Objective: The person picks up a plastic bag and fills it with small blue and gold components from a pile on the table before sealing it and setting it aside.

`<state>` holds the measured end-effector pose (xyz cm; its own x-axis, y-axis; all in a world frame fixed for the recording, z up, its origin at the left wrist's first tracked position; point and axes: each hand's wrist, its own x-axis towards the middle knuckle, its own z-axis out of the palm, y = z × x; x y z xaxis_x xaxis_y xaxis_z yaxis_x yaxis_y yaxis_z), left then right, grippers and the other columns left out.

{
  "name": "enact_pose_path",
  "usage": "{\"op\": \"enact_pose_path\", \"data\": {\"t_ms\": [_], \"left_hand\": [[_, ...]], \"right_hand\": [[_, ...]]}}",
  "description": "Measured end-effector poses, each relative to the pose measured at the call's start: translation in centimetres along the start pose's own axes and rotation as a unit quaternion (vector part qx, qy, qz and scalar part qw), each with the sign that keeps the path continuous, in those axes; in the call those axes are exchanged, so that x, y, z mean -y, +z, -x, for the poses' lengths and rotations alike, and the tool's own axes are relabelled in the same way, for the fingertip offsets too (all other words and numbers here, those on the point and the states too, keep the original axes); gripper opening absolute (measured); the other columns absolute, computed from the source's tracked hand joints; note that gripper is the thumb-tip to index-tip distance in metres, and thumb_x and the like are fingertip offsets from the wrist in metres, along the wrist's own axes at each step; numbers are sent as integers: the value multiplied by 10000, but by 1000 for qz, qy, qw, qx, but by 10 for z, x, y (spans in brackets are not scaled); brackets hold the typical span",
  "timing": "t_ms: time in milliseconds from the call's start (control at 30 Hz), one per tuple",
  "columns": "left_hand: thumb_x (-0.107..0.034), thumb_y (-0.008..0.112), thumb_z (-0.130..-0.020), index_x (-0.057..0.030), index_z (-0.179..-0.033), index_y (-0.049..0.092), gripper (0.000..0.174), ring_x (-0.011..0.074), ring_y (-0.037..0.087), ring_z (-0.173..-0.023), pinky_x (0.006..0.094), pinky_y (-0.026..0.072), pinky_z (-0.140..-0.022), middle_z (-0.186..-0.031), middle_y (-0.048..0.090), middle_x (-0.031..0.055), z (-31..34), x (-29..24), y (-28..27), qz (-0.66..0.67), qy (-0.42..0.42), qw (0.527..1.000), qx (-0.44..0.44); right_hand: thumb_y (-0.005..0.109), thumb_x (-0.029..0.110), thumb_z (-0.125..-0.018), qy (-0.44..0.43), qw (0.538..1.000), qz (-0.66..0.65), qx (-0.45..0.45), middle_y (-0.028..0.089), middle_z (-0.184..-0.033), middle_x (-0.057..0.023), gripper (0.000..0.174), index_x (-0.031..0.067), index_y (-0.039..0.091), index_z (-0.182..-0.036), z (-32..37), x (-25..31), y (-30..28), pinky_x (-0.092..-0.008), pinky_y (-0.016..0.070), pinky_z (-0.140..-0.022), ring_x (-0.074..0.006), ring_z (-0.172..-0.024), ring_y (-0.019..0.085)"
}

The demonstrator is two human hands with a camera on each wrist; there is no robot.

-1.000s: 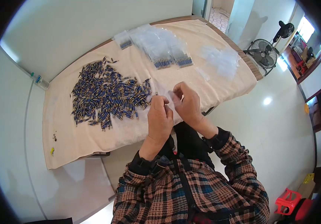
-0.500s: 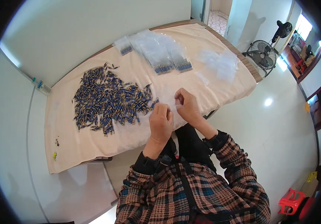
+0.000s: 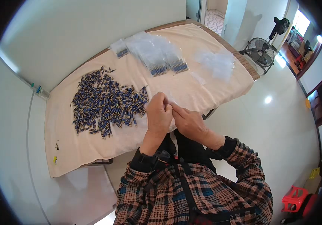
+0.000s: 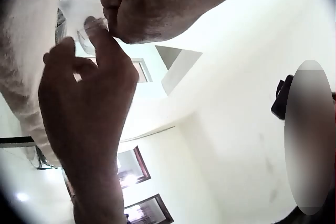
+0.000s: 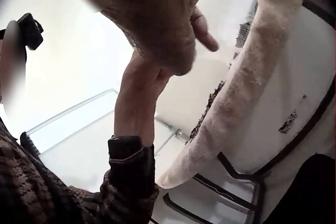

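Close together over the table's near edge, both hands hold a small clear plastic bag (image 4: 84,40), mostly hidden by the fingers. The left hand (image 3: 158,113) grips it with curled fingers. Fingertips of the right hand (image 3: 189,122) meet the left hand at the bag's edge; in the left wrist view, the plastic lies across one of them. Left of the hands spreads a large pile of small blue pieces with gold ends (image 3: 108,101). Beyond them lie filled clear bags (image 3: 149,52), each with a row of these pieces along its bottom.
A pale cloth (image 3: 93,144) covers the table. Loose clear bags (image 3: 217,62) lie at the back right, and a few small bits (image 3: 57,145) at the front left. A fan (image 3: 261,52) and a red stool (image 3: 294,198) stand on the floor to the right.
My right hand has moved left, from a small distance apart with plastic stretched between the hands, to meet my left hand. The pile and the filled bags have stayed as they were.
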<state>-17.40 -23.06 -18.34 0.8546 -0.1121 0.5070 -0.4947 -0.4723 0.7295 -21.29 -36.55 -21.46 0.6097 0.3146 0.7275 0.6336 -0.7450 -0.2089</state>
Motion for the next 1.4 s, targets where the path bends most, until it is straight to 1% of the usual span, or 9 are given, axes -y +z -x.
{"op": "enact_pose_path", "data": {"t_ms": [133, 200, 367, 467, 633, 900, 1033, 1133, 1400], "left_hand": [[66, 581, -723, -19, -780, 479, 145, 235, 488, -585, 325, 384, -520, -696, 476, 114, 11, -12, 12, -65, 133, 989, -19], [61, 556, -739, -28, -829, 483, 146, 331, 522, -663, 404, 413, -556, -807, 504, 157, 18, -22, 13, -93, 90, 991, 20], [16, 575, -777, -34, -914, 531, 153, 343, 542, -708, 414, 441, -594, -828, 505, 150, 19, -20, 9, -33, 80, 995, 39], [-13, 584, -809, -19, -964, 564, 156, 237, 534, -688, 344, 426, -575, -813, 524, 104, 22, -22, -8, 9, 66, 998, 15], [-69, 611, -849, 6, -1043, 586, 210, 170, 543, -700, 285, 437, -594, -861, 559, 63, 16, 38, -21, 45, -41, 994, -88], [-167, 563, -928, 41, -993, 611, 223, 71, 549, -569, 189, 416, -463, -757, 626, 45, 1, 74, -20, 258, -217, 938, 77], [-160, 552, -931, 47, -934, 604, 214, 95, 576, -498, 209, 442, -427, -678, 615, 47, 0, 75, -13, 256, -280, 917, 120], [-142, 550, -926, 39, -904, 598, 188, 122, 606, -501, 228, 465, -405, -697, 625, 74, -1, 74, -8, 240, -300, 916, 118], [-103, 537, -917, 53, -950, 586, 167, 157, 637, -557, 268, 489, -439, -723, 641, 113, 4, 76, -4, 186, -293, 933, 93]], "right_hand": [[613, 101, -739, 69, 975, 85, 192, 620, -964, -115, 203, 44, 623, -933, 1, -4, 2, -357, 506, -578, -239, -718, 628], [600, 87, -741, 102, 933, 98, 330, 619, -998, -141, 234, 44, 617, -970, -5, -11, -1, -378, 507, -587, -254, -736, 635], [604, 103, -765, 155, 941, 38, 298, 611, -1120, -153, 229, 50, 628, -987, -18, -12, -7, -411, 514, -633, -296, -790, 645], [579, 136, -846, 146, 972, -161, 89, 562, -1257, -166, 193, 52, 649, -1005, -12, -22, -7, -416, 517, -720, -345, -880, 636], [523, 141, -921, 147, 937, -288, 131, 502, -1335, -210, 241, 36, 644, -1101, -14, -45, -12, -369, 469, -908, -314, -1112, 582], [497, 128, -940, 139, 897, -380, 179, 517, -1343, -166, 228, 1, 672, -1015, -15, -57, 3, -361, 438, -948, -248, -1149, 552], [536, 136, -926, 162, 891, -383, 185, 619, -1198, -168, 209, -3, 687, -965, -9, -74, 6, -330, 461, -913, -203, -1042, 602], [603, 140, -883, 357, 843, -383, 124, 692, -1002, -131, 176, -11, 692, -904, -6, -84, 7, -283, 487, -833, -139, -919, 626], [680, 114, -800, 270, 950, -158, 19, 631, -707, -82, 129, -13, 668, -787, 8, -82, 18, -268, 424, -570, -121, -643, 560]]}}
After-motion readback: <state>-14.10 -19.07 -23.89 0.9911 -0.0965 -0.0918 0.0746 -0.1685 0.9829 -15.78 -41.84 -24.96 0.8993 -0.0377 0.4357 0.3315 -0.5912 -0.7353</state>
